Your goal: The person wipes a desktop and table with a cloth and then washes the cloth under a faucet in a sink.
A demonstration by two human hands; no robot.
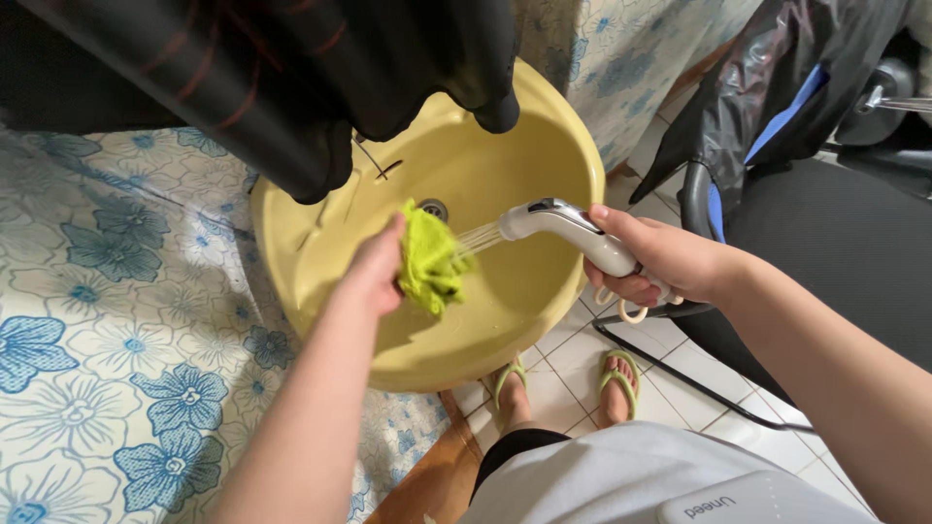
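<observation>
Hand sprayer (568,231): white, elongated, long axis roughly level, nozzle pointing left toward green cloth (430,260); thin water jets leaving nozzle. Right hand (660,260) grip closed around sprayer handle. Left hand (377,267) grip pinching cloth: bright lime, crumpled, hanging over centre of yellow basin (544,146), set in counter's floral covering (107,320).

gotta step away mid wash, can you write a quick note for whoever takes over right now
Left hand: holds a green cloth over the yellow basin.
Right hand: grips a white hand sprayer, nozzle aimed at the cloth; water is spraying onto it.
Basin drain sits just behind the cloth; a dark garment hangs over the basin's far rim.
Done: the cloth is being wetted.
Left: how clean it is cannot be told; water is running and the cloth has not been put down.
</observation>
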